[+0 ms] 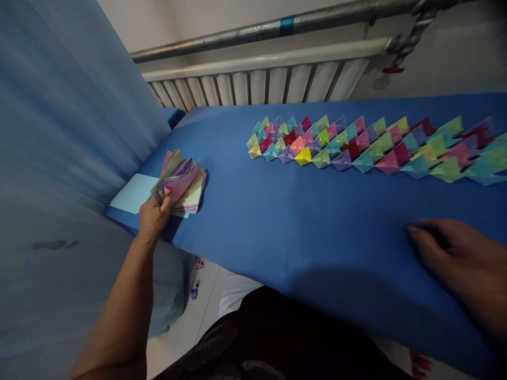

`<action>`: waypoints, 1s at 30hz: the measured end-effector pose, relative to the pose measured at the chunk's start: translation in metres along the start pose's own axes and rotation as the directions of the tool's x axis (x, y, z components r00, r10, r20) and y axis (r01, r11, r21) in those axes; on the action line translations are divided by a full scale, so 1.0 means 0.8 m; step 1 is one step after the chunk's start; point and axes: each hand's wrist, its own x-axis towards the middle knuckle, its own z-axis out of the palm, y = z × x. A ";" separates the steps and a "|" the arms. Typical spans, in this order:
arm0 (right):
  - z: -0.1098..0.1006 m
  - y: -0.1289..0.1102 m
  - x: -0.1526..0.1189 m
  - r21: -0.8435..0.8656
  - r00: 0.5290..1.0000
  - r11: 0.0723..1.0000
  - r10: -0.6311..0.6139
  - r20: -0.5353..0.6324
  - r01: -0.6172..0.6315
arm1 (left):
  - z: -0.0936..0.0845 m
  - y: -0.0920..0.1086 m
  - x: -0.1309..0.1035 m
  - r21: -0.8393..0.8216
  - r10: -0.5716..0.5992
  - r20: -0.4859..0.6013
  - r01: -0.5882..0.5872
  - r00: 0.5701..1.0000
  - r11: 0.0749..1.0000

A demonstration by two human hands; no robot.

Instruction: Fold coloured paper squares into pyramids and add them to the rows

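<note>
My left hand (156, 212) is closed around the lower end of a bundle of coloured paper sheets (180, 179), pink, yellow and purple, fanned at the top. Under and beside the bundle, a pale yellow stack of paper (192, 194) and light blue sheets (134, 192) lie at the bed's left end. On the right, my right hand (455, 253) hovers low over or rests on the blue sheet, slightly blurred, its fingers curled in with no object visible in them. Beyond it, folded paper boats (343, 161) in many colours stand in several long rows.
The blue-covered surface (253, 211) runs along a white radiator (257, 84) and a metal pipe (245, 34). A blue curtain (75, 132) hangs at the left. Small coloured scraps (194, 290) lie on the tiled floor (206, 295) below.
</note>
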 end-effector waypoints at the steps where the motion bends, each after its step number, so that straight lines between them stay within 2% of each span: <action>1: 0.000 0.000 -0.001 0.002 1.000 1.000 -0.001 0.000 0.001 | 0.000 0.002 -0.002 0.029 0.034 0.020 -0.034 0.999 0.999; 3: -0.001 0.000 -0.003 0.011 1.000 1.000 -0.019 -0.012 0.020 | -0.001 0.005 -0.007 0.092 0.133 0.085 -0.140 0.988 0.986; 6: 0.000 0.001 -0.004 0.016 0.998 0.998 -0.053 -0.034 0.054 | -0.002 0.012 -0.015 0.191 0.267 0.176 -0.299 0.948 0.935; 9: 0.001 0.001 -0.004 0.002 0.998 0.998 -0.060 -0.033 0.060 | 0.003 0.025 -0.022 0.265 0.287 0.215 -0.339 0.933 0.903; 11: 0.001 -0.001 -0.004 -0.002 0.998 0.998 -0.057 -0.033 0.057 | 0.008 0.036 -0.026 0.304 0.248 0.194 -0.298 0.949 0.905; 14: -0.001 -0.005 -0.003 -0.001 0.999 0.999 -0.047 -0.025 0.047 | 0.011 0.046 -0.028 0.314 0.192 0.107 -0.216 0.976 0.925; 16: -0.003 -0.007 -0.003 -0.003 0.999 0.999 -0.040 -0.020 0.040 | 0.008 0.045 -0.027 0.286 0.147 0.070 -0.161 0.987 0.945; 19: -0.004 -0.007 -0.003 -0.006 1.000 1.000 -0.017 -0.025 0.017 | -0.005 0.034 -0.019 0.237 0.056 0.077 -0.073 0.995 0.969; 22: 0.000 -0.003 -0.001 -0.012 0.999 1.000 -0.008 -0.036 0.008 | -0.016 0.023 -0.008 0.113 -0.093 0.054 0.087 0.994 0.990; 25: 0.003 0.002 0.000 -0.015 0.998 1.000 -0.025 -0.060 0.025 | -0.022 0.015 0.001 -0.008 -0.219 0.029 0.220 0.975 0.976; 30: 0.007 0.010 0.004 -0.014 0.999 1.000 -0.007 -0.037 0.007 | -0.022 0.006 0.005 -0.146 -0.249 0.002 0.246 0.969 0.958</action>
